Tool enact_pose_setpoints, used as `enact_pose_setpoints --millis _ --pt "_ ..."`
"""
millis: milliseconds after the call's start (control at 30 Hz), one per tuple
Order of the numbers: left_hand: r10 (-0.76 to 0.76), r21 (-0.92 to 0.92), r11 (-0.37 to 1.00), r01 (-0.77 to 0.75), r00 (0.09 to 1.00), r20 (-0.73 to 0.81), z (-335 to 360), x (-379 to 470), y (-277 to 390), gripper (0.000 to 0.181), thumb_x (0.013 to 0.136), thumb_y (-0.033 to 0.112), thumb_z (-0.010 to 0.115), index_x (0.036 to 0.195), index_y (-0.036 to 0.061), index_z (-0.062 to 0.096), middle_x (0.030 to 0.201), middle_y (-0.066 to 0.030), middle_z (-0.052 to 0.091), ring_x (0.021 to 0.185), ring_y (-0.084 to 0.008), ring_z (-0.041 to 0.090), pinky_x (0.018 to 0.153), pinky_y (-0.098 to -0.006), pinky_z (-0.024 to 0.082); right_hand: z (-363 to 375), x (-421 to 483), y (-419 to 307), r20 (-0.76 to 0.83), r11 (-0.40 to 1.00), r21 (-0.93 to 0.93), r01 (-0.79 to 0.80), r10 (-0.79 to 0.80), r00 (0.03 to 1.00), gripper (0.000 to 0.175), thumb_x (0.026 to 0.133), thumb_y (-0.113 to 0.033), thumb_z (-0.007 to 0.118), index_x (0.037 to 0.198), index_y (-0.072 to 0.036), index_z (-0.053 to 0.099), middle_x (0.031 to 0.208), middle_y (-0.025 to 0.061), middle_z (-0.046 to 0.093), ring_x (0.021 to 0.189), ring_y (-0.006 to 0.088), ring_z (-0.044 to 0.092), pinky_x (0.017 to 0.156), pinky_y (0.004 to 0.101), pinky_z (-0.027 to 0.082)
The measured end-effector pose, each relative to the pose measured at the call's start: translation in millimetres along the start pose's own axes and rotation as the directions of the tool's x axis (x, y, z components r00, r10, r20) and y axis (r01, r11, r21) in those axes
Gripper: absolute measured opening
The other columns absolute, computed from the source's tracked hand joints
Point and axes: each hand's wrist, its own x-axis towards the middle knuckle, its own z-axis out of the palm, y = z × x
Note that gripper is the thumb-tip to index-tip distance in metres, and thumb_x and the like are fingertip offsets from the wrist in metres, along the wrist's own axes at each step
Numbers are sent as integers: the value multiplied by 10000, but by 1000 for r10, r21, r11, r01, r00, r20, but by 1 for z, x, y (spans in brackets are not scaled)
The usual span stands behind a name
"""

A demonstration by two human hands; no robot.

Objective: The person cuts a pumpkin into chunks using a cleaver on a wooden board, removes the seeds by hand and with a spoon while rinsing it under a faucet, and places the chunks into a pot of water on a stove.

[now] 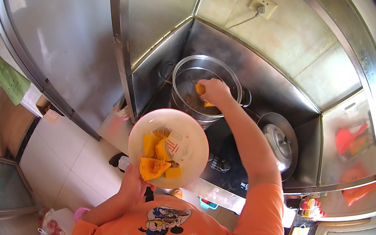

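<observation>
My left hand (pixel 132 178) grips the near left rim of a white plate (pixel 191 146) with a pink edge, tilted in front of me. Several orange pumpkin chunks (pixel 155 168) lie on its left half, some showing brownish skin. Over the mouth of a tall stainless-steel pot (pixel 201 60) is my right hand (pixel 216 92), its fingers pinching a pumpkin piece (pixel 200 89). Another bit of orange pumpkin (pixel 208 104) shows just below that hand. Inside the pot something brownish is blurred, perhaps by steam.
The pot stands on a black gas cooktop (pixel 220 158) with steel splash walls behind. To its right sits a wok (pixel 291 164) with a metal lid (pixel 277 144). A plugged socket (pixel 262 7) is on the tiled wall. Bottles (pixel 310 207) stand at far right.
</observation>
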Motion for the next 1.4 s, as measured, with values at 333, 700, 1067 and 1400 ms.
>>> enact_pose_setpoints --millis 333,700,1067,1400 --pt "-43 44 998 46 998 -53 -7 -3 -1 369 999 350 386 1159 33 488 923 -103 644 661 -189 630 482 -308 492 -62 -61 -59 -257 917 310 251 -174 951 355 788 -250 707 1114 -126 644 990 97 634 904 287 640 767 392 528" --pt "-77 -85 993 83 995 71 52 1 -22 437 1005 366 423 1314 62 363 1189 -110 537 927 -186 614 613 -311 549 -47 -205 -132 -257 914 148 378 -334 907 576 636 -449 792 1108 -161 630 1229 133 486 1152 367 499 886 414 508" --pt "-6 38 999 1 991 137 50 3 -33 438 1000 399 420 1235 30 405 976 -103 625 713 -170 627 562 -294 521 -31 -200 -96 -213 883 370 289 -222 952 452 680 -196 736 1118 -125 651 1396 229 342 1176 452 428 1013 480 403" --pt "34 18 999 -35 998 49 44 0 -32 442 993 420 427 1224 43 429 980 -89 634 746 -148 640 547 -272 511 -37 -184 -99 -22 875 439 206 -219 975 576 683 -256 741 1234 -175 592 1425 193 293 1192 455 400 1031 481 385"
